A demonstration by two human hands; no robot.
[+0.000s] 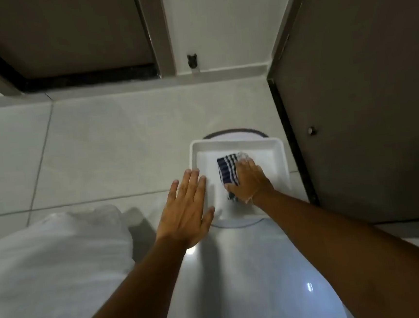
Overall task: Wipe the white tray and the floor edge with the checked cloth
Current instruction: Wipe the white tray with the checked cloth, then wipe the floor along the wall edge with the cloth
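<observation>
The pale tiled floor (101,148) fills most of the view, running up to a grey skirting edge (221,74) at twelve o'clock and a dark door (365,94) at three o'clock. White fabric (48,274) bulks at eight o'clock. The white tray (265,146) sits right of centre, at about two o'clock, atop a round white object (234,134) with a dark rim. The left hand (186,211) lies flat, fingers spread, over the tray's nine o'clock rim. The right hand (249,180) presses down inside the tray, fingers curled over the bunched checked cloth (227,168).
</observation>
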